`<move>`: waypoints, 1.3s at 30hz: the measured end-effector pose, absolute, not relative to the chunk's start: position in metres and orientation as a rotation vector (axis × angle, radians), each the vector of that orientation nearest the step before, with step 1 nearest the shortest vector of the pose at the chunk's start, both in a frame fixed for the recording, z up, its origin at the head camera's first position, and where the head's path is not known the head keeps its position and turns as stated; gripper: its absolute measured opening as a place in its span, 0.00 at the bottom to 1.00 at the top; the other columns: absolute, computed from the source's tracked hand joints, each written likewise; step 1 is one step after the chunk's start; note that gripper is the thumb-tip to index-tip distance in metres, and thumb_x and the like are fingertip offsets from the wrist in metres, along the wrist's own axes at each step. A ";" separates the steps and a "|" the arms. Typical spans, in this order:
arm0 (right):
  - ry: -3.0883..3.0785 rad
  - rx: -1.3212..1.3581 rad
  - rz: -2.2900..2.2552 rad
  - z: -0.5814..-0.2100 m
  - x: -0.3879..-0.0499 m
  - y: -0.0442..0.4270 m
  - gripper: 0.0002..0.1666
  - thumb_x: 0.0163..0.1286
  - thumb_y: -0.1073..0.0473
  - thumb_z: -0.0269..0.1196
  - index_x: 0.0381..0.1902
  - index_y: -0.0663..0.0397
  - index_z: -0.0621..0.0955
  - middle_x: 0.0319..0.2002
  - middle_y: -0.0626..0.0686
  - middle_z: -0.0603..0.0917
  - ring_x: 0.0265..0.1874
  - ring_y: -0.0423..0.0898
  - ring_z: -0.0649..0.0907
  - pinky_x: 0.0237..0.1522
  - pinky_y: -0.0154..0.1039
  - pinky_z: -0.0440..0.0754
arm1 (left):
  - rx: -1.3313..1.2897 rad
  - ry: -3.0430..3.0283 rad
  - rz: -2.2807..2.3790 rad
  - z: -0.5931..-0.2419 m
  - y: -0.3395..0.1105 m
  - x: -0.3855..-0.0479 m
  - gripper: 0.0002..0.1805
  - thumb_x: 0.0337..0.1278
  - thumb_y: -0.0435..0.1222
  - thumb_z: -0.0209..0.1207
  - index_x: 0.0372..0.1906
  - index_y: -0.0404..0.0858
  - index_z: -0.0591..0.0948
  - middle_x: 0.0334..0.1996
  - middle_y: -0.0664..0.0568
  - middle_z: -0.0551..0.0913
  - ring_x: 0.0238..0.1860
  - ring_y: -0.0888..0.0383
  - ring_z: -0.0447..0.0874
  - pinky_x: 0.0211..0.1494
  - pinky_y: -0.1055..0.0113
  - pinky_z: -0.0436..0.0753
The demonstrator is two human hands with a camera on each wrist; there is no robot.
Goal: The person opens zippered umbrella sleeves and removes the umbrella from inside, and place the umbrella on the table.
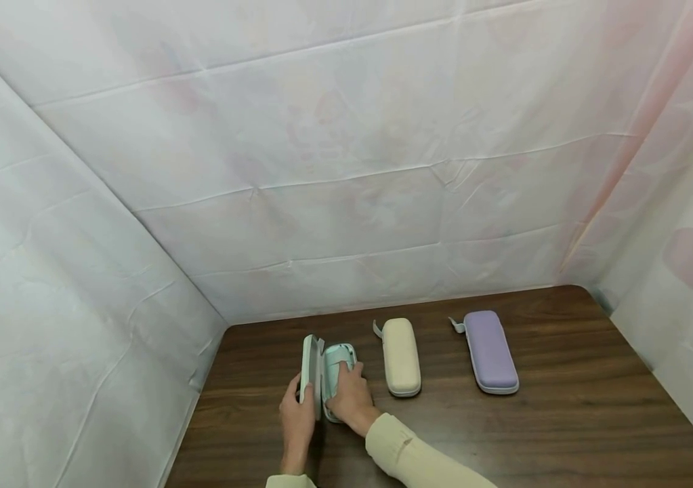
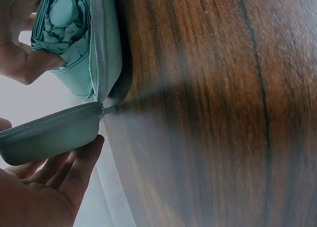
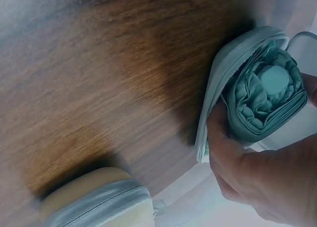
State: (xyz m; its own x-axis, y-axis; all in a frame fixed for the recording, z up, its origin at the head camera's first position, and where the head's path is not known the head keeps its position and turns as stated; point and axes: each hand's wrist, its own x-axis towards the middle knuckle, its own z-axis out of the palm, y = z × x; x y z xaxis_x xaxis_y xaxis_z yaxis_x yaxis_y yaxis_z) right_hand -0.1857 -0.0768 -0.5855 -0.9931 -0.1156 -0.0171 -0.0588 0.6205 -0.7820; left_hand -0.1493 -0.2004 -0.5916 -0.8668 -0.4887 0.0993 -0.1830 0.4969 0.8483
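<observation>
A mint-green zip case (image 1: 310, 359) stands unzipped at the left of the table, its lid raised on the left side. My left hand (image 1: 297, 415) holds that lid, fingers along its outer face in the left wrist view. Inside the lower half lies a folded mint-green compact umbrella (image 3: 269, 96), its round end showing amid bunched fabric. My right hand (image 1: 351, 398) grips the umbrella, with fingers pushed between it and the case wall (image 3: 214, 88). In the head view the right hand hides much of the umbrella.
A closed cream case (image 1: 402, 356) lies just right of my right hand. Farther right is a closed purple case (image 1: 490, 351). Both have a strap at the upper left. The dark wood table (image 1: 565, 420) meets pale cloth walls (image 1: 346, 190) at the back and sides.
</observation>
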 end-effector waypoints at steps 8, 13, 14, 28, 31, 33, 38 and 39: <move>2.756 -0.164 -1.392 -0.580 -0.184 -0.070 0.47 0.47 0.67 0.81 0.65 0.74 0.76 0.54 0.75 0.71 0.34 0.67 0.84 0.31 0.53 0.86 | 0.581 -2.414 -1.281 -0.589 -0.200 -0.147 0.19 0.72 0.35 0.60 0.63 0.36 0.85 0.52 0.35 0.89 0.49 0.42 0.88 0.49 0.47 0.84; 2.760 -0.177 -1.402 -0.578 -0.185 -0.064 0.45 0.51 0.65 0.80 0.66 0.76 0.76 0.52 0.75 0.73 0.33 0.67 0.84 0.32 0.55 0.86 | 0.588 -2.413 -1.220 -0.587 -0.200 -0.146 0.19 0.71 0.35 0.61 0.61 0.35 0.85 0.51 0.35 0.89 0.47 0.40 0.89 0.48 0.43 0.84; 2.759 -0.182 -1.418 -0.578 -0.185 -0.063 0.45 0.51 0.65 0.79 0.66 0.78 0.77 0.52 0.75 0.73 0.33 0.67 0.84 0.32 0.55 0.86 | 0.589 -2.410 -1.207 -0.587 -0.200 -0.146 0.18 0.71 0.35 0.61 0.61 0.35 0.86 0.50 0.35 0.89 0.47 0.39 0.89 0.48 0.42 0.84; 2.771 -0.153 -1.490 -0.574 -0.183 -0.050 0.44 0.51 0.62 0.78 0.64 0.77 0.79 0.49 0.69 0.77 0.35 0.60 0.83 0.33 0.55 0.85 | 0.598 -2.354 -1.174 -0.585 -0.202 -0.145 0.17 0.73 0.33 0.59 0.60 0.33 0.86 0.51 0.32 0.88 0.48 0.34 0.89 0.49 0.36 0.81; 2.767 -0.155 -1.515 -0.572 -0.183 -0.047 0.44 0.51 0.63 0.77 0.65 0.77 0.78 0.50 0.69 0.77 0.36 0.58 0.82 0.33 0.54 0.84 | 0.607 -2.351 -1.193 -0.586 -0.203 -0.145 0.17 0.74 0.32 0.57 0.61 0.33 0.85 0.53 0.31 0.88 0.49 0.33 0.88 0.50 0.36 0.81; 2.770 -0.148 -1.525 -0.571 -0.183 -0.046 0.44 0.51 0.63 0.77 0.66 0.77 0.78 0.51 0.69 0.77 0.37 0.58 0.82 0.35 0.54 0.85 | 0.610 -2.346 -1.200 -0.587 -0.204 -0.145 0.17 0.74 0.32 0.57 0.61 0.32 0.85 0.53 0.31 0.87 0.49 0.33 0.88 0.50 0.36 0.81; 2.776 -0.129 -1.553 -0.570 -0.185 -0.043 0.44 0.51 0.65 0.76 0.66 0.78 0.77 0.52 0.70 0.77 0.42 0.57 0.82 0.40 0.52 0.86 | 0.611 -2.329 -1.214 -0.587 -0.205 -0.146 0.17 0.74 0.31 0.56 0.61 0.31 0.85 0.52 0.31 0.88 0.48 0.34 0.88 0.50 0.37 0.82; 2.776 -0.126 -1.562 -0.570 -0.186 -0.042 0.44 0.52 0.65 0.76 0.66 0.78 0.77 0.53 0.70 0.76 0.43 0.57 0.82 0.41 0.52 0.86 | 0.609 -2.327 -1.215 -0.587 -0.206 -0.146 0.17 0.74 0.31 0.56 0.61 0.31 0.85 0.52 0.30 0.88 0.48 0.34 0.88 0.50 0.37 0.82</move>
State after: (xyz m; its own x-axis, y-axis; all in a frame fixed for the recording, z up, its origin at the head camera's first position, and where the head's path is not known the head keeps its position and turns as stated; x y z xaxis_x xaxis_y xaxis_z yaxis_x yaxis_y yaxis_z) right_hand -0.1863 -0.0421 -0.5696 -0.9958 -0.0460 0.0788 -0.0913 0.5172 -0.8510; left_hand -0.1463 -0.2057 -0.5874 -0.8049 -0.5657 0.1791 -0.1762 0.5161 0.8382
